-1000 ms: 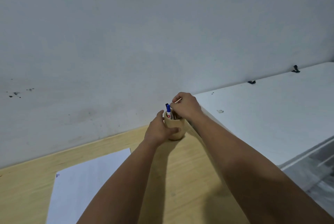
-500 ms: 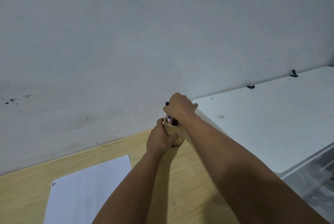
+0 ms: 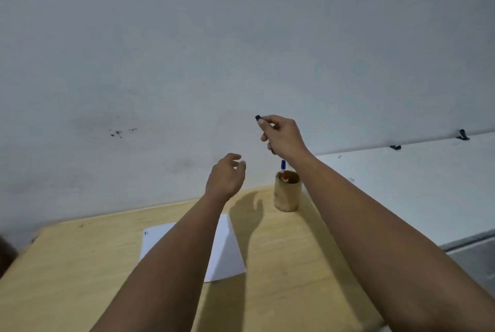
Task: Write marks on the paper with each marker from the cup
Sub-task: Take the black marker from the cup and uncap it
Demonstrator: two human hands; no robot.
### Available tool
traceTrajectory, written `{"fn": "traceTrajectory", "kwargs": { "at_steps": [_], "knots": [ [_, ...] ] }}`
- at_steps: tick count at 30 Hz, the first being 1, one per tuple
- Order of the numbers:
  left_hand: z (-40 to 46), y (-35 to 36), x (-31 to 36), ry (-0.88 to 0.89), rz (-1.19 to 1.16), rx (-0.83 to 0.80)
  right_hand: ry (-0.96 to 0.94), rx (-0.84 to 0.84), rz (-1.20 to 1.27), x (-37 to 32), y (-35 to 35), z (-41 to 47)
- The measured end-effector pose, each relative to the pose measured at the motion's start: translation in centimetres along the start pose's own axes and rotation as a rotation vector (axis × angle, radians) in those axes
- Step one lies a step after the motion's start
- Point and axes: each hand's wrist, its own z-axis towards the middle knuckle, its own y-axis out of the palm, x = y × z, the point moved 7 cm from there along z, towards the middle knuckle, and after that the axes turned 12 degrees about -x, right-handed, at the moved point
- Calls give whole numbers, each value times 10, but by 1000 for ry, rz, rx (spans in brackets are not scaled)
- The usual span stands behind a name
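Note:
A tan wooden cup (image 3: 287,195) stands on the wooden table (image 3: 294,264) near the wall, with a blue-capped marker (image 3: 283,164) sticking up out of it. My right hand (image 3: 282,136) is raised above and left of the cup, shut on a marker whose dark cap end (image 3: 257,118) pokes out past my fingertips; the rest of that marker is hidden in my fist. My left hand (image 3: 225,177) hovers open to the left of the cup, touching nothing. A white sheet of paper (image 3: 227,248) lies under my left forearm, with small blue marks at its far left corner.
A grey wall rises right behind the table. A white surface (image 3: 415,184) adjoins the table on the right, with two small black clips along its far edge. The table's left corner lies at the lower left.
My right hand has lifted a dark-capped marker up out of the cup. My left hand has let go of the cup and moved left, open. The view has tilted back.

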Motion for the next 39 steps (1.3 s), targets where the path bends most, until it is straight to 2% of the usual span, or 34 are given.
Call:
{"fn": "traceTrajectory", "kwargs": {
  "at_steps": [3, 7, 11, 14, 17, 19, 22, 25, 29, 34, 36, 39],
  "knots": [
    [-27, -52, -21, -45, -67, 109, 126, -219, 46, 5, 52, -20],
    [-69, -105, -60, -105, -125, 155, 136, -525, -8, 5, 129, -53],
    [-98, -132, -101, -89, -80, 85, 159, -686, 70, 6, 201, -75],
    [-112, -154, -137, -127, -72, 86, 141, -744, 64, 2, 243, -82],
    [-122, -169, -162, -160, -72, 88, 97, -738, -16, 6, 268, -83],
    [-129, -192, -183, -199, -74, 209, 83, -717, -82, 17, 275, -81],
    [-144, -226, -208, -254, 164, 345, 98, -600, -21, 35, 269, -76],
    [-145, -222, -228, -309, 540, 248, 198, -417, 175, 58, 257, -66],
    [-137, -177, -249, -286, 825, 53, 351, -389, 547, 84, 259, -60],
    [-137, -150, -267, -245, 947, 12, 503, -387, 1019, 102, 265, -59],
    [-135, -150, -270, -251, 964, 3, 490, -373, 1066, 107, 266, -57],
    [-140, -154, -270, -311, 872, 23, 443, -377, 965, 108, 271, -57]
  ]
}}
